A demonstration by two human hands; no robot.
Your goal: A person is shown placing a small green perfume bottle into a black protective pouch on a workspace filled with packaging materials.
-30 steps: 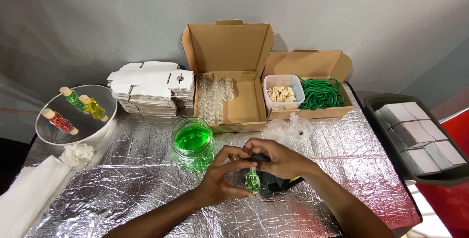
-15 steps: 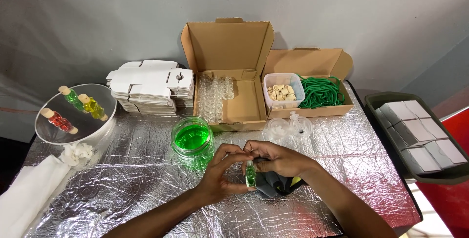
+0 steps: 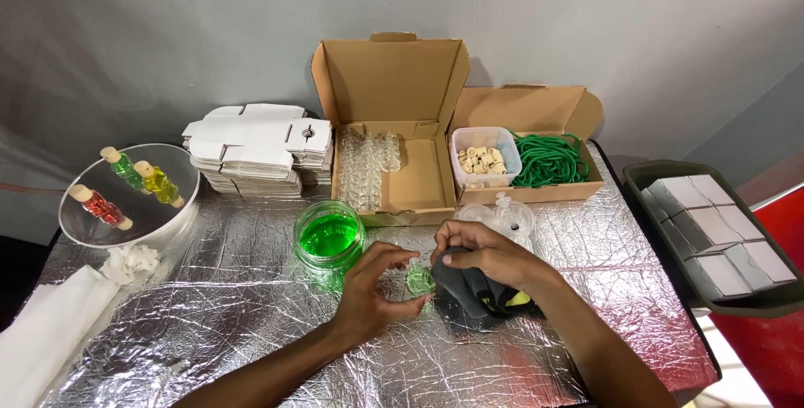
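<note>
Small glass bottle (image 3: 419, 280) with green liquid, at table centre, just at 4 o'clock of green jar (image 3: 328, 237). Left hand (image 3: 373, 292) curled around bottle from 9 o'clock side, thumb and fingertips pinching it, grasping. Right hand (image 3: 483, 255) at 3 o'clock of bottle, fingers clamped on dark cloth (image 3: 473, 291), pressing cloth against bottle's side; yellow-green scrap showing under the cloth at 4 o'clock. Both forearms entering from 6 o'clock edge.

Foil-covered table (image 3: 209, 333), crinkled silver. Green jar open, filled with bright green liquid, touching nothing but foil, near left thumb. Clear plastic bag (image 3: 502, 215) with small parts at 12 o'clock of right hand, just beside its knuckles.

Open cardboard box (image 3: 394, 157) at 12 o'clock, lid upright, rows of empty clear glass bottles (image 3: 368, 165) along its 9 o'clock half. Second cardboard box (image 3: 536, 157) touching it at 3 o'clock side: plastic tub of corks (image 3: 484, 158) inside, coil of green cord (image 3: 548, 161) beside tub. Stack of flat white cartons (image 3: 255, 152) at 10 o'clock, just beside first box. Clear round tray (image 3: 167, 215) at 9 o'clock edge with three corked bottles (image 3: 126, 183): green, yellow, red. Crumpled white tissue (image 3: 130, 261) below tray, white cloth (image 3: 46, 333) at 8 o'clock corner. Dark bin (image 3: 649, 186) off table at 3 o'clock, holding folded white boxes (image 3: 712, 232).
</note>
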